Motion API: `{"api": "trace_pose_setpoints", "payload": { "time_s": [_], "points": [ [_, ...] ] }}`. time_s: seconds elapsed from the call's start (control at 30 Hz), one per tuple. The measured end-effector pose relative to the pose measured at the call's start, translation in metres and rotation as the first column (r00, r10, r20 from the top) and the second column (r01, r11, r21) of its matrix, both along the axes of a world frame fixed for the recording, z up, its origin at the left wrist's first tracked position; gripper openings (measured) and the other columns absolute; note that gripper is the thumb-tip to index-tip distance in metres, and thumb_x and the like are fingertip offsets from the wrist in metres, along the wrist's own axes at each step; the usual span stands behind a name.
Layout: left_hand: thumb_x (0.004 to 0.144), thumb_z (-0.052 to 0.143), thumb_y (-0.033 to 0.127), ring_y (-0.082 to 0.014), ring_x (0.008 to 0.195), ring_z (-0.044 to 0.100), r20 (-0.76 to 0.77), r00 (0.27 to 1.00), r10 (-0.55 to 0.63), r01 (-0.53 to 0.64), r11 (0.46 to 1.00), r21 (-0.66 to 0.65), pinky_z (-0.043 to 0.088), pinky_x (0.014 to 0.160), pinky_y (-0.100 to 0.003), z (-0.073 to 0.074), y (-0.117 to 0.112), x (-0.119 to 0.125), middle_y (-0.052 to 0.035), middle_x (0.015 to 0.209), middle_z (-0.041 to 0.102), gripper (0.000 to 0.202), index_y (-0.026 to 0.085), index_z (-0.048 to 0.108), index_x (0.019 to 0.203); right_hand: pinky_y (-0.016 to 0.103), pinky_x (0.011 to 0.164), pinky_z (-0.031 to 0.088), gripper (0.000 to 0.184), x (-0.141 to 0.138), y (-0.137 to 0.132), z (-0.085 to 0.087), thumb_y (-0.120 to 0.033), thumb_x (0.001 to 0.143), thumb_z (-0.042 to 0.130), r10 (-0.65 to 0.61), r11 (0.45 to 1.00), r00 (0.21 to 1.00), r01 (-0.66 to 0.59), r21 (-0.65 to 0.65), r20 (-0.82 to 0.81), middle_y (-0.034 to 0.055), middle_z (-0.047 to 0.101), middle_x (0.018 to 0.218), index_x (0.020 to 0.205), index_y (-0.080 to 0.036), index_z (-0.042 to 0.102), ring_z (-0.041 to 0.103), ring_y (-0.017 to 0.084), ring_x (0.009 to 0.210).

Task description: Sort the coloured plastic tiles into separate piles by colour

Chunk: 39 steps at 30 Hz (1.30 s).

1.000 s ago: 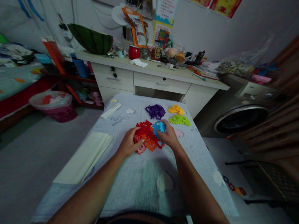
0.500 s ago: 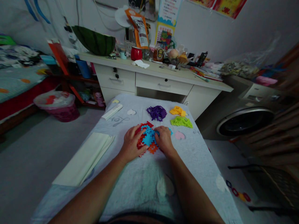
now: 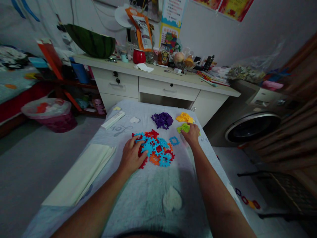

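A mixed pile of blue, red and orange interlocking plastic pieces (image 3: 153,148) with notched edges is spread on the cloth-covered table. My left hand (image 3: 132,154) rests on the pile's left side, its fingers spread and holding nothing. A single blue square piece (image 3: 174,140) lies just right of the pile. My right hand (image 3: 192,135) reaches over the lime-green pieces (image 3: 183,128), touching them with fingers apart; it partly covers that heap. Behind it is a heap of yellow pieces (image 3: 184,117). The purple pieces (image 3: 162,120) form another heap farther left.
A folded pale cloth (image 3: 76,175) and a narrow white box (image 3: 113,120) lie along the table's left side. Beyond stands a white desk (image 3: 170,91) with jars and a cut watermelon (image 3: 90,41). A washing machine (image 3: 250,115) is on the right, a pink bin (image 3: 49,114) on the left.
My right hand has left the blue and red pile and moved right and away to the green heap. The blue pieces are now spread wider, and my left hand stays beside them.
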<state>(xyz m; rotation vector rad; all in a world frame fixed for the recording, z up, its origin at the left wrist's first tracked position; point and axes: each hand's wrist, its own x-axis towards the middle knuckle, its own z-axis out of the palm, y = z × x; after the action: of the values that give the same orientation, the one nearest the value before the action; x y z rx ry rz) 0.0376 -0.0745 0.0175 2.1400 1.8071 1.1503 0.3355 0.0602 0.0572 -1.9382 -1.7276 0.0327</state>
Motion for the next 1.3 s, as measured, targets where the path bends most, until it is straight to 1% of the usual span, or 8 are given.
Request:
{"api": "trace_pose_setpoints", "payload": {
  "time_s": [0.17,0.33,0.53,0.7,0.9,1.13,1.23,1.3],
  "points": [
    [0.085,0.055,0.036,-0.0321,0.125,0.047,0.057,0.997,0.056,-0.054,0.998,-0.031,0.037,0.108,-0.052,-0.006,0.003,-0.005,-0.0125,0.134,0.047,0.027,0.02,0.063,0.106,0.056,0.105,0.03,0.093,0.023,0.029,-0.003,-0.065,0.066,0.07,-0.098,0.956,0.992,0.117,-0.268,0.082,0.0183,0.04,0.144,0.142,-0.022,0.039,0.037,0.039,0.132],
    [0.087,0.052,0.034,-0.0285,0.124,0.049,0.112,0.993,0.034,-0.03,0.999,-0.033,0.037,0.108,-0.05,-0.004,0.003,-0.006,-0.0099,0.132,0.049,0.019,0.021,0.063,0.096,0.059,0.099,0.035,0.081,0.022,0.036,0.003,-0.067,0.067,0.07,-0.006,0.926,0.988,0.064,-0.372,0.155,0.0151,0.043,0.14,0.135,-0.028,0.047,0.043,0.04,0.127],
    [0.087,0.055,0.037,-0.0266,0.126,0.048,0.131,0.989,-0.068,0.074,0.996,-0.043,0.038,0.108,-0.047,-0.002,0.001,-0.003,-0.0095,0.132,0.05,0.019,0.021,0.063,0.092,0.045,0.092,0.044,0.074,0.016,0.029,0.008,-0.052,0.07,0.073,0.202,0.919,0.944,-0.091,-0.383,0.259,0.0124,0.052,0.129,0.135,-0.028,0.047,0.055,0.033,0.112],
    [0.084,0.058,0.038,-0.0277,0.125,0.048,0.123,0.987,-0.106,0.112,0.993,-0.045,0.039,0.108,-0.049,0.0,0.001,-0.002,-0.0093,0.133,0.051,0.02,0.021,0.064,0.092,0.043,0.089,0.045,0.074,0.012,0.022,0.002,-0.056,0.069,0.073,0.239,0.911,0.928,-0.112,-0.398,0.284,0.0113,0.05,0.134,0.134,-0.03,0.05,0.056,0.033,0.112],
    [0.082,0.06,0.037,-0.0284,0.125,0.049,0.119,0.986,-0.118,0.124,0.991,-0.045,0.039,0.107,-0.05,0.005,0.0,-0.001,-0.0091,0.133,0.052,0.018,0.022,0.064,0.09,0.037,0.091,0.041,0.057,0.006,0.012,-0.004,-0.037,0.076,0.07,0.264,0.937,0.919,-0.173,-0.303,0.292,0.0127,0.052,0.124,0.13,-0.025,0.054,0.056,0.028,0.107],
    [0.082,0.059,0.035,-0.0286,0.125,0.047,0.115,0.987,-0.116,0.122,0.991,-0.049,0.039,0.107,-0.05,0.007,-0.001,0.001,-0.0097,0.132,0.051,0.015,0.02,0.061,0.085,0.03,0.08,0.043,0.025,0.008,-0.011,-0.015,-0.013,0.076,0.056,0.227,0.966,0.964,-0.204,-0.16,0.139,0.0089,0.058,0.103,0.099,-0.019,0.063,0.057,0.021,0.092],
    [0.081,0.059,0.034,-0.0288,0.126,0.046,0.102,0.989,-0.105,0.111,0.992,-0.053,0.038,0.107,-0.05,0.004,0.0,0.001,-0.01,0.134,0.049,0.015,0.02,0.061,0.086,0.032,0.082,0.044,0.018,-0.002,-0.02,-0.013,-0.013,0.076,0.054,0.33,0.943,0.944,-0.331,-0.033,-0.015,0.0063,0.06,0.093,0.091,-0.019,0.061,0.056,0.021,0.09],
    [0.081,0.059,0.034,-0.0294,0.127,0.044,0.087,0.992,-0.096,0.101,0.993,-0.057,0.038,0.108,-0.051,0.002,0.001,0.001,-0.0101,0.136,0.046,0.018,0.02,0.063,0.092,0.034,0.084,0.044,0.018,-0.018,-0.029,-0.006,-0.013,0.075,0.055,0.459,0.888,0.882,-0.459,0.032,-0.107,0.0054,0.06,0.092,0.091,-0.019,0.06,0.056,0.021,0.091]
  ]
}}
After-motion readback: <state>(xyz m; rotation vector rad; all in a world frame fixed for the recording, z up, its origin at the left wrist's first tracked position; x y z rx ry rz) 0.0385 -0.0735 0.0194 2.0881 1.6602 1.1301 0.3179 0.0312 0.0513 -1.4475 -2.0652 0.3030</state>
